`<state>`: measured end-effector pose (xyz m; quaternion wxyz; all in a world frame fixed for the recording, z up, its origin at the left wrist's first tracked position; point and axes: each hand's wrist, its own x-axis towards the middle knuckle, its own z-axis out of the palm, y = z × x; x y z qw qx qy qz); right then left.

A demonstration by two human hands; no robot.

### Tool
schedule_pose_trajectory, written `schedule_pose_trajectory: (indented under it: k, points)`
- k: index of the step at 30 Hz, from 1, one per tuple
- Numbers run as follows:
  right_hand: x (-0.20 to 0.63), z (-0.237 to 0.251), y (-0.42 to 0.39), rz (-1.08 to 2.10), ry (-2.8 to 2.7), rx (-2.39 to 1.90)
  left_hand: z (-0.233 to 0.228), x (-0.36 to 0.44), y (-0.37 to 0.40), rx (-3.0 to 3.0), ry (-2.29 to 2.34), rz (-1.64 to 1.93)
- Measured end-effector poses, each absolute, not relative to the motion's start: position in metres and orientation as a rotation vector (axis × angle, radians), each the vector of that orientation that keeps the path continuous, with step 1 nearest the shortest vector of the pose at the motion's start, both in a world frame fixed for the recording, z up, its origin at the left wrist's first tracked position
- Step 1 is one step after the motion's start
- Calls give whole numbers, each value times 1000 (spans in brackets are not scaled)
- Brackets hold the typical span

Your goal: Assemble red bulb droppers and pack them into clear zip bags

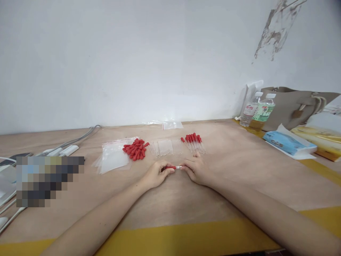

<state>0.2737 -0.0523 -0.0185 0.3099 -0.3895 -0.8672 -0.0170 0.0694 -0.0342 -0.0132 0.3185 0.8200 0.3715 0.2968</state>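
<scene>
Both hands, left hand (157, 174) and right hand (194, 170), pinch 1 light, likely fragile dropper (173, 167) at bench (239, 185) centre, red bulb left, clear tube right; loose bulbs (135, 149) at 11 o'clock.

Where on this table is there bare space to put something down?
Bare wood lies between the finished droppers and the water bottles, and along the yellow edge. It is crowded around both hands, left hand and right hand.
</scene>
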Motion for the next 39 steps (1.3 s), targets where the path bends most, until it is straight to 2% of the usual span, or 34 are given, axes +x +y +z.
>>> schedule_pose_trajectory:
  k: [8, 11, 15, 21, 39]
  points:
    - [273, -12, -59, -260, -2320, -1098, -13, 65, -32, 2190, 943, 842]
    - [280, -5, -48, -230, -2188, -1288, -17, 62, -30, 2182, 983, 934]
    - [291, 6, -11, 37, -1882, -1638, -21, 60, -29, 2192, 1065, 914]
    - [275, 8, 33, -99, -1683, -1996, -17, 60, -31, 2298, 1021, 864]
    - [271, 6, 43, 6, -1736, -2137, -13, 61, -32, 2357, 1042, 803]
